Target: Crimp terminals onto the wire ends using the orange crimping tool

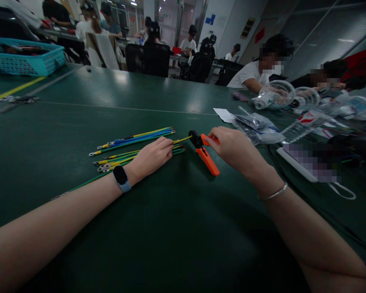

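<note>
My left hand [154, 156] is closed on a thin yellow wire [183, 140], whose tip reaches the black jaws of a pair of orange-handled wire strippers [208, 162]. My right hand [227, 144] grips the upper handle of that tool, while the lower handle sticks out apart from it. Beneath and beside my left hand lie several yellow-green wires [118, 156], some with metal ring terminals. Just beyond them is a bundle of blue and yellow-green wires [140, 136]. A green wire [85, 184] runs out below my left wrist; whether it is the held one, I cannot tell.
On the right are a clear plastic bag [256, 126], a plastic bottle [308, 122], a phone-like white-edged device [299, 165], a black cable and white fans [277, 93]. A blue basket [51, 63] stands at far left. Other people sit across the green table [158, 228].
</note>
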Available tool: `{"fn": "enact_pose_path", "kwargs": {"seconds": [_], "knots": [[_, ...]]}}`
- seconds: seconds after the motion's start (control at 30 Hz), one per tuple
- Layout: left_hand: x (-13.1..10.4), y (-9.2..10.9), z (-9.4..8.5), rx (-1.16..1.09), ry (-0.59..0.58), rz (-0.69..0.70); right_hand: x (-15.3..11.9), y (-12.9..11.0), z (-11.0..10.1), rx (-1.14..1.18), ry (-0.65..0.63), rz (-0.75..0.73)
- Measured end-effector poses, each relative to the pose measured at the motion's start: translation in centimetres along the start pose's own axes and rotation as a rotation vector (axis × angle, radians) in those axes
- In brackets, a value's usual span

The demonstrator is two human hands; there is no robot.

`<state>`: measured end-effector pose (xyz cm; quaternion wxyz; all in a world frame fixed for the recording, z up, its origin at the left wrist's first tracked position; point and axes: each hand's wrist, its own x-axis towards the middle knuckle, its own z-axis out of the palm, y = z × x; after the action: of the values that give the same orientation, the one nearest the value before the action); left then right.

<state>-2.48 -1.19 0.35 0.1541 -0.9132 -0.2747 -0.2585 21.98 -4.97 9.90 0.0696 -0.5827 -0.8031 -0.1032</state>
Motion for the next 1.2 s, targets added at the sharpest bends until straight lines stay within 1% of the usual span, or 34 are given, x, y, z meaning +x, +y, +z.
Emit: {"fn": "enact_pose_path", "kwargs": {"seconds": [0.13, 0.27, 0.4, 0.57, 0.67, 0.8, 0.87, 0.97, 1.1, 1.13, 1.2], "knots": [[0.0, -0.1, 0.1, -0.009, 0.005, -0.003, 0.1, 0.1, -0.1, -0.009, -0.018, -0.005], [0.0, 0.0, 0.1, -0.016, 0.002, -0.011, 0.1, 0.3, 0.2, -0.019, 0.013, -0.016], [0.0, 0.1, -0.1, -0.011, -0.017, -0.01, -0.6, 0.1, 1.0, 0.014, 0.109, 0.024], [0.0, 0.0, -0.1, -0.007, -0.027, -0.024, -1.5, -0.7, 2.2, 0.093, 0.269, 0.163], [0.0, -0.1, 0.0, -0.008, -0.025, -0.026, -1.6, -1.1, 2.4, 0.096, 0.282, 0.192], [0.0, 0.0, 0.0, -0.025, -0.006, -0.03, -1.2, -0.9, 2.0, 0.075, 0.25, 0.175], [0.0, 0.1, 0.0, -0.031, 0.001, -0.032, -0.7, -0.4, 1.5, 0.074, 0.205, 0.146], [0.0, 0.1, 0.0, -0.046, 0.001, -0.034, 0.1, 0.4, 0.6, 0.101, 0.081, 0.096], [-0.1, 0.2, 0.0, -0.07, -0.008, -0.056, 1.0, 0.9, -0.8, 0.123, -0.105, 0.15], [-0.1, 0.2, 0.0, -0.071, -0.013, -0.066, 1.3, 0.9, -1.1, 0.116, -0.14, 0.16], [-0.1, 0.3, 0.0, -0.062, -0.015, -0.078, 1.8, 1.0, -1.5, 0.091, -0.164, 0.152]]}}
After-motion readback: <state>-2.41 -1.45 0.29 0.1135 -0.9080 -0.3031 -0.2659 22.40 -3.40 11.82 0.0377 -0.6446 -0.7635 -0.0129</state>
